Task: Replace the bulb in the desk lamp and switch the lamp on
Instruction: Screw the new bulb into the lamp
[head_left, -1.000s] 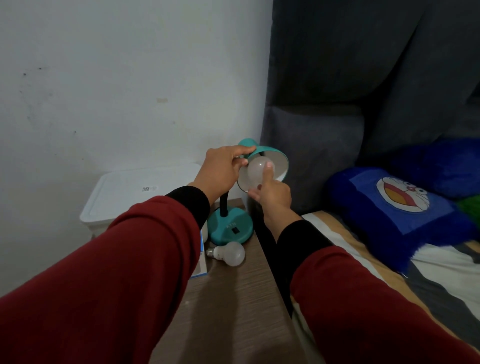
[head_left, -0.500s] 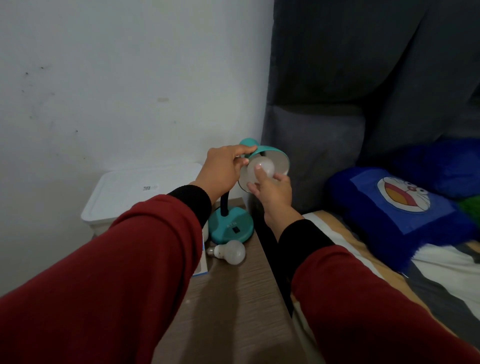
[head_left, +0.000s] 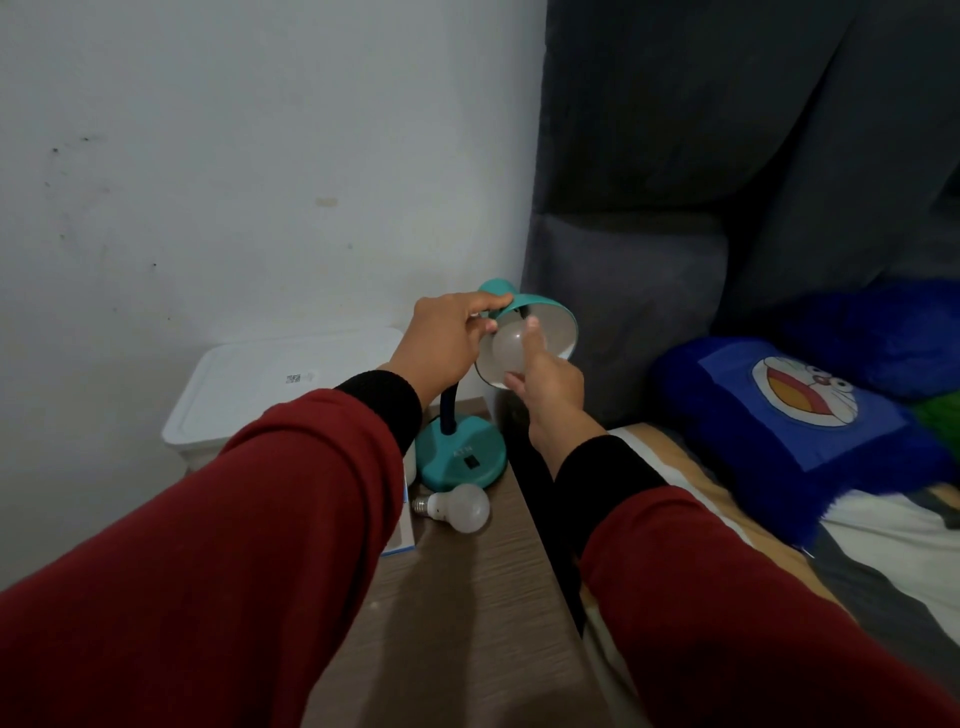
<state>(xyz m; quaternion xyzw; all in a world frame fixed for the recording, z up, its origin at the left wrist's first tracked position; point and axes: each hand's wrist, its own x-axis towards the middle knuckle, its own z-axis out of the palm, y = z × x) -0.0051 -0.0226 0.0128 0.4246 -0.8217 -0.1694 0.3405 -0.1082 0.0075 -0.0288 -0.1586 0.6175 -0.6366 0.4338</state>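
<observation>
Round frosted bulb (head_left: 508, 347) in right hand's (head_left: 551, 384) grip

– Where's the lamp (head_left: 470, 457)?
– Teal, its round base on the wooden table (head_left: 483, 597); the shade tilts toward us with a frosted bulb (head_left: 509, 347) in its mouth.
– The other bulb (head_left: 460, 508)?
– White, on its side just before the lamp's base.

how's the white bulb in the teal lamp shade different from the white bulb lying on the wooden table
The frosted white bulb in the teal lamp shade sits raised inside the shade, gripped by the right hand; the white bulb lying on the wooden table rests on its side, untouched. The shade bulb's base is hidden; the table bulb's metal screw base shows, pointing left. Both are round, frosted white and unlit.
</observation>
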